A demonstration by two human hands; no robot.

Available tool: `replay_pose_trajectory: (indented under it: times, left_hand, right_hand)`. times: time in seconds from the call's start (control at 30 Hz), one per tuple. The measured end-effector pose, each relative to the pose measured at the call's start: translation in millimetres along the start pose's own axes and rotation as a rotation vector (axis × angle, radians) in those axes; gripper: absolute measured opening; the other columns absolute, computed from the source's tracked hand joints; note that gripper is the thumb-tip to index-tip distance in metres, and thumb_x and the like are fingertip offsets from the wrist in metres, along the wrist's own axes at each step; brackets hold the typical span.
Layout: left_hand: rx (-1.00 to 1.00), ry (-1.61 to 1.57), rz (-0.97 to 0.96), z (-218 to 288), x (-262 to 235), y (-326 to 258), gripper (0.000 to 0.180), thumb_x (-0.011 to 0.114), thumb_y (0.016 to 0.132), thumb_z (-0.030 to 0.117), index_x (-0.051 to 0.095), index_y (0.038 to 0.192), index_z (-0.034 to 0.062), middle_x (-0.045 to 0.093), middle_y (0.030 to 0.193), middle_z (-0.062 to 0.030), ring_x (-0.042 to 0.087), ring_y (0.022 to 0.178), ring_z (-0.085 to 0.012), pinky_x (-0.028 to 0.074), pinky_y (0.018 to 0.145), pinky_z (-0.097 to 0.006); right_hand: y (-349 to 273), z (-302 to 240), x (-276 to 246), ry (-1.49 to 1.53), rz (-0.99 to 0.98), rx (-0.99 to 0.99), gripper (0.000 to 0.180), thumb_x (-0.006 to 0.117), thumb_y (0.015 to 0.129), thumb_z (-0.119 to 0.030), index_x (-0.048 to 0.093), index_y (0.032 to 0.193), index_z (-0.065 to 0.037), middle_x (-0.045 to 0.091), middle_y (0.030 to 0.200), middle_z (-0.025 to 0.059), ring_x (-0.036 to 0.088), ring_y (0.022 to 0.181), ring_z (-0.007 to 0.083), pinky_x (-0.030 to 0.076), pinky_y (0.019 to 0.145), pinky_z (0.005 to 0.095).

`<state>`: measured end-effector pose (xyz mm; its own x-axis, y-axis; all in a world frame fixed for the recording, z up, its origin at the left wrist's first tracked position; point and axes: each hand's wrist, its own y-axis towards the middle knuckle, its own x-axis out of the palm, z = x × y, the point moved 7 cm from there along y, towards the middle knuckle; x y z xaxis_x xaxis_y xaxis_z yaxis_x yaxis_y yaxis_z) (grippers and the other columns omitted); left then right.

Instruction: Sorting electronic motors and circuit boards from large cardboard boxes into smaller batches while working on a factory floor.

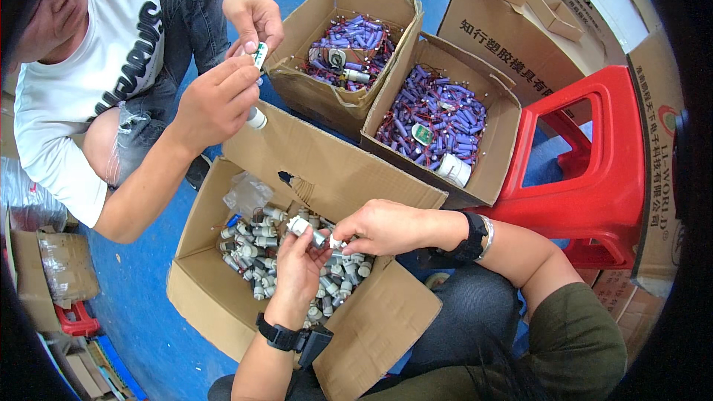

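Left hand (297,267) and right hand (382,226) pinch a grey cylinder (306,229).

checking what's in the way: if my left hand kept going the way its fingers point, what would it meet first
Likely the small grey cylindrical part that the left hand already touches; past it, the cardboard box's flap. Depth is unclear.

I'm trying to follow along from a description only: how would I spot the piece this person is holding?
Find the nearest open cardboard box, full of small grey cylinders. Above it, the left hand and right hand share one white-capped cylinder, the only one lifted off the heap.
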<state>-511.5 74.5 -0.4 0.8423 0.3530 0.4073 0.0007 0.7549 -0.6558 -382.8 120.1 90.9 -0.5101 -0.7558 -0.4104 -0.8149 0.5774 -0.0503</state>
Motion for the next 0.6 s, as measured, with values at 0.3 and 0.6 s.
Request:
replay_pose_trajectory:
  times: [0.3, 0.6]
  left_hand:
    - [-0.009, 0.013, 0.015, -1.1, -1.4, 0.2, 0.017, 0.052, 0.086, 0.020, 0.045, 0.097, 0.0090, 0.059, 0.088, -0.0068, 0.056, 0.073, -0.0144, 0.047, 0.065, -0.028]
    - [-0.006, 0.017, 0.012, -3.4, -1.7, 0.1, 0.017, 0.053, 0.085, 0.020, 0.046, 0.096, 0.0096, 0.059, 0.089, -0.0064, 0.056, 0.074, -0.0144, 0.047, 0.065, -0.028]
  right_hand:
    - [1.2, 3.1, 4.4, -0.070, -0.066, 0.025, 0.017, 0.058, 0.078, -0.015, 0.057, 0.093, -0.008, 0.059, 0.076, 0.0134, 0.057, 0.071, 0.0313, 0.043, 0.062, 0.0369]
    - [0.0, 2.9, 3.1, -0.040, -0.025, 0.006, 0.015, 0.060, 0.074, -0.015, 0.054, 0.083, -0.004, 0.059, 0.071, 0.0131, 0.057, 0.069, 0.0322, 0.042, 0.060, 0.0394]
